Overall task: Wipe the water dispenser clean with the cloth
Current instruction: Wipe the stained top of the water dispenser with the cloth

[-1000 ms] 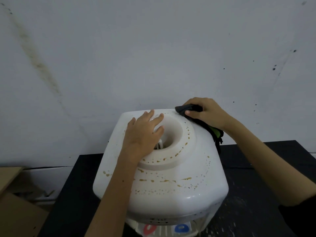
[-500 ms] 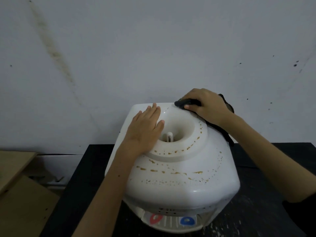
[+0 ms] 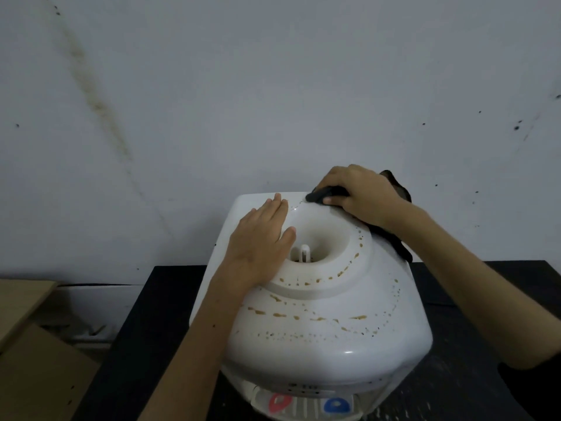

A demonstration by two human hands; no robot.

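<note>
A white water dispenser (image 3: 318,338) stands on a black table, seen from above, its top dotted with brown stains around the raised bottle collar (image 3: 349,256). My left hand (image 3: 261,241) lies flat with straight fingers on the collar's left side. My right hand (image 3: 361,196) grips a dark cloth (image 3: 321,197) and presses it on the back right of the top. More of the cloth trails down the right side under my wrist. Red and blue tap levers (image 3: 306,404) show at the bottom front.
A pale wall (image 3: 273,86) with a brown streak rises directly behind the dispenser. The black table (image 3: 145,344) extends to both sides. Cardboard boxes (image 3: 33,360) sit lower left beside the table.
My right hand has slid the cloth leftward along the back edge of the top. My left hand has shifted slightly to the collar's left side. The view has moved closer.
</note>
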